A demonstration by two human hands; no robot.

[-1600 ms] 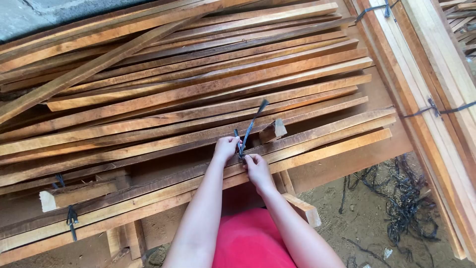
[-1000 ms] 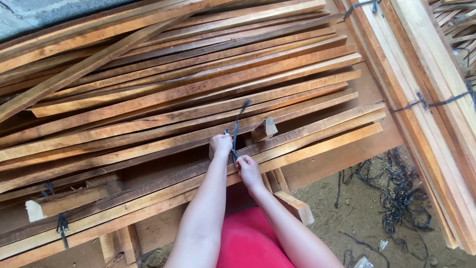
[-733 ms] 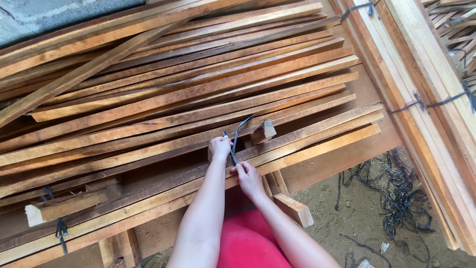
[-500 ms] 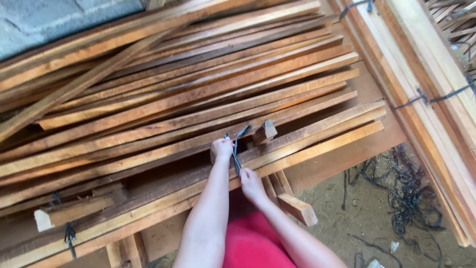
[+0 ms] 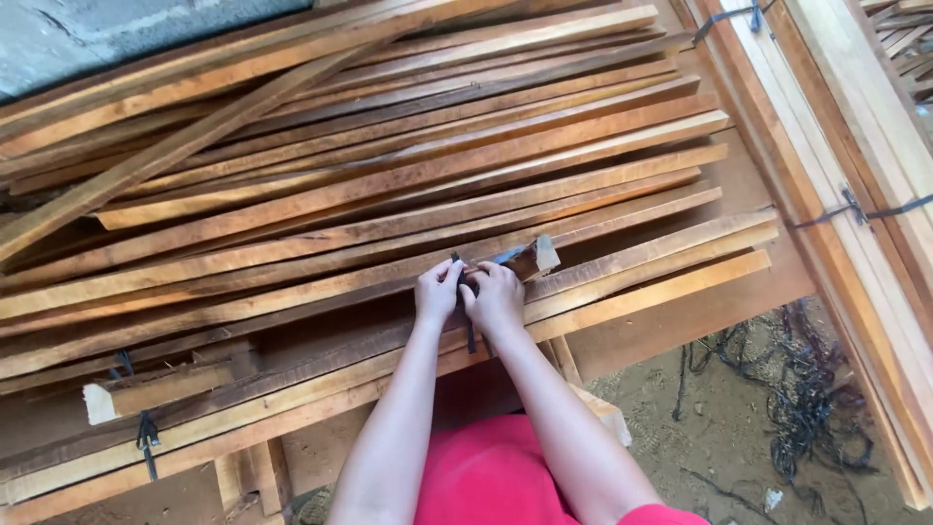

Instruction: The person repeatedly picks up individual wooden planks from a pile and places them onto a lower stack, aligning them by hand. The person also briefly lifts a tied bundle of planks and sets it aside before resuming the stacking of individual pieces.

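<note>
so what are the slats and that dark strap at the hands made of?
Slats: sawn wood, unfinished; orange-brown grain, rough pale cut ends. Strap: dark, thin, flexible band, probably plastic or rubber; it bends over the edge where the left hand and right hand pinch it. Exact material unclear.

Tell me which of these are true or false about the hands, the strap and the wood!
1. Both hands, left hand and right hand, are close together on a dark strap. True.
2. The hands rest on a pile of bricks. False: they rest on long wooden slats.
3. The person wears a red top. True.
4. The ground at the right is covered in green grass. False: it is bare dirt with loose dark straps lying on it.
</note>
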